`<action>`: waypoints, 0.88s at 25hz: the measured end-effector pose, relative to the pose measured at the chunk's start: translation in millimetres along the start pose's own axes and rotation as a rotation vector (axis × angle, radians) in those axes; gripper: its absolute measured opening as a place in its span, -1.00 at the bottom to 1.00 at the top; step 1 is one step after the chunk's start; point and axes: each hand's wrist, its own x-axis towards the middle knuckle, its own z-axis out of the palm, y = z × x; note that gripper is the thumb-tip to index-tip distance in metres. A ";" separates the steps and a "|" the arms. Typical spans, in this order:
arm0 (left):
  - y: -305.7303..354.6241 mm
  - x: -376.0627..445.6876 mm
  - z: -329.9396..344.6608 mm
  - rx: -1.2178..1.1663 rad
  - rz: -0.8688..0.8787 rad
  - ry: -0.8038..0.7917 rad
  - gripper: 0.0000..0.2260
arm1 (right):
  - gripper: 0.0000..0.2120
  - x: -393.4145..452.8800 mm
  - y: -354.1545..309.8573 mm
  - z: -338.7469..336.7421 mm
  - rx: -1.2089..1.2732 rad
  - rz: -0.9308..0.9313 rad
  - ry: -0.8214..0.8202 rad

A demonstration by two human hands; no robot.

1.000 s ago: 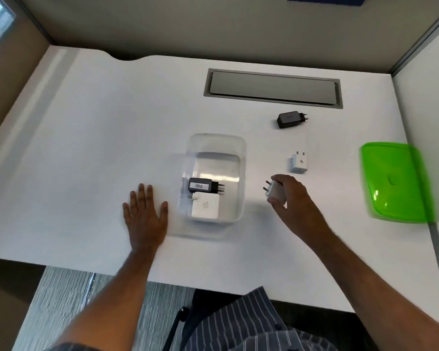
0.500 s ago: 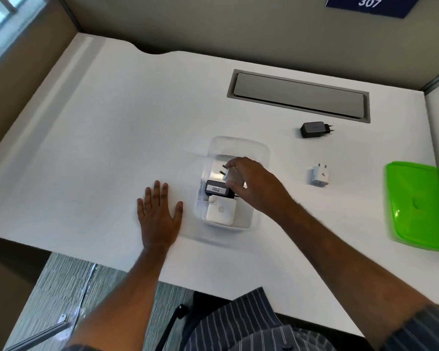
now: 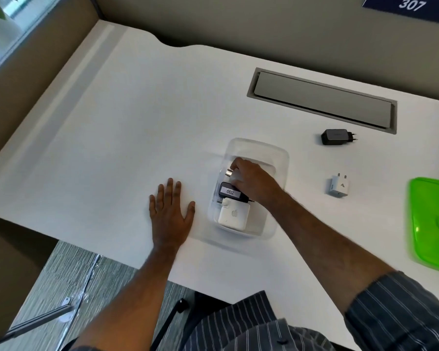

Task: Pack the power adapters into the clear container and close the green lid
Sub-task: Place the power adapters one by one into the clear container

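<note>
The clear container [image 3: 276, 153] stands on the white desk. Inside it lie a white square adapter [image 3: 235, 216] and a black adapter labelled 002 [image 3: 230, 190]. My right hand [image 3: 254, 182] reaches into the container and grips a small white adapter [image 3: 232, 173], its prongs pointing left. My left hand [image 3: 170, 211] lies flat on the desk just left of the container. Outside sit a black adapter [image 3: 336, 137] at the back and a small white adapter [image 3: 338, 186] to the right. The green lid [image 3: 433, 221] lies at the far right edge.
A grey cable hatch [image 3: 322, 100] is set into the desk behind the container. Partition walls close the desk at the back and left. The desk's front edge runs just below my left hand, with floor and a chair beneath.
My right hand carried the small white adapter from the right of the container into it and lowered it behind the black one. My left hand stayed flat.
</note>
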 end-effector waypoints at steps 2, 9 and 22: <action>0.2 -0.3 -1.0 0.000 -0.001 0.000 -0.37 | -0.74 5.3 -1.2 2.9 0.004 -0.005 -0.018; 0.4 0.6 -2.2 0.001 -0.009 -0.030 -0.37 | -0.70 2.8 6.1 4.7 0.037 -0.031 -0.016; 1.1 0.4 -2.4 -0.004 -0.007 -0.031 -0.36 | -0.69 -56.2 64.3 -66.4 0.138 -0.074 0.613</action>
